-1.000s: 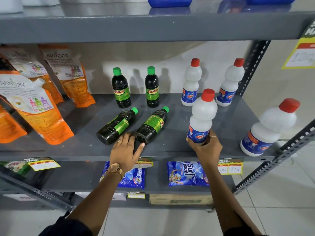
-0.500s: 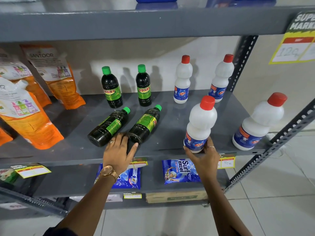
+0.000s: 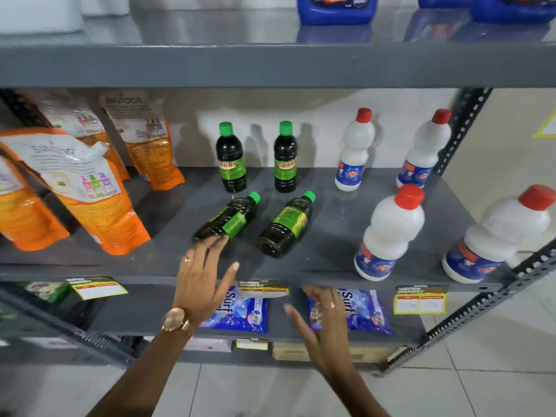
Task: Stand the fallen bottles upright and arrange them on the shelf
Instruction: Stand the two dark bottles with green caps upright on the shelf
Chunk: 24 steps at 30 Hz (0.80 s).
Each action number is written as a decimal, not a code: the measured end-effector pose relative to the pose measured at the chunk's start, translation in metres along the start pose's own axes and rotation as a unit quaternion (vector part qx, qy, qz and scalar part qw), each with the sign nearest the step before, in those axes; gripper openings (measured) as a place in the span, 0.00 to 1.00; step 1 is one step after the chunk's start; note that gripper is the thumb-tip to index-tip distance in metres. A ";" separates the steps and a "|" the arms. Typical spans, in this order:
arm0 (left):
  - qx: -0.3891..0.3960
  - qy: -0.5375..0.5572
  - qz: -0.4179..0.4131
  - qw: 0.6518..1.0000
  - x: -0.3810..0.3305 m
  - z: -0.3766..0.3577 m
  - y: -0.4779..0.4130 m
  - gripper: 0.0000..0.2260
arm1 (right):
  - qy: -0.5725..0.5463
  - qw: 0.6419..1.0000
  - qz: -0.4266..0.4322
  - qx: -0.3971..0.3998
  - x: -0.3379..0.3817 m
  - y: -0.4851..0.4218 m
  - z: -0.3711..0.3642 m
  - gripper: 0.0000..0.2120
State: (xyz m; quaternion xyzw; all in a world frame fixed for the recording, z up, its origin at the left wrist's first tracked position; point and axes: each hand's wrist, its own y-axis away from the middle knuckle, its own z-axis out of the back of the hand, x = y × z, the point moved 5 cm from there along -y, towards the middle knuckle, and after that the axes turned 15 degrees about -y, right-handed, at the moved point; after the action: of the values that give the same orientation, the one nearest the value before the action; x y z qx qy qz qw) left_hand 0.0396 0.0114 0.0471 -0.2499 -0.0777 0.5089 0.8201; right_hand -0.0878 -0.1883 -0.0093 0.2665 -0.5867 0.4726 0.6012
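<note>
Two dark bottles with green caps lie on their sides on the grey shelf [image 3: 331, 236]: the left one [image 3: 228, 219] and the right one [image 3: 285, 225]. Behind them two more dark bottles [image 3: 231, 159] [image 3: 285, 159] stand upright. White bottles with red caps stand upright at the back [image 3: 354, 152] [image 3: 424, 152] and at the front [image 3: 389, 233] [image 3: 499, 236]. My left hand [image 3: 201, 278] is open, its fingertips at the base of the left fallen bottle. My right hand [image 3: 322, 320] is open below the shelf edge, holding nothing.
Orange refill pouches [image 3: 87, 188] lean at the left of the shelf. Blue detergent packets [image 3: 237, 311] lie on the lower shelf. Blue jugs [image 3: 337, 7] stand on the upper shelf. A perforated metal upright [image 3: 460, 136] bounds the right side. Price tags [image 3: 419, 302] hang on the shelf edge.
My right hand let go of the front white bottle, which stands upright, and dropped below the shelf edge. My left hand slid left from the right fallen bottle's base toward the left one.
</note>
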 end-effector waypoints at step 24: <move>0.151 0.010 0.018 0.988 0.127 -0.059 -0.034 0.28 | -0.081 0.962 -0.038 -0.257 0.018 -0.147 -0.076 0.39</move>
State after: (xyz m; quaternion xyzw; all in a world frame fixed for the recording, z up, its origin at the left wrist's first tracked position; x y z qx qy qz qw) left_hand 0.1492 0.0908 -0.0037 -0.1291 0.0128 0.5271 0.8398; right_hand 0.0737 -0.1782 0.0292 0.1626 -0.7249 0.2592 0.6172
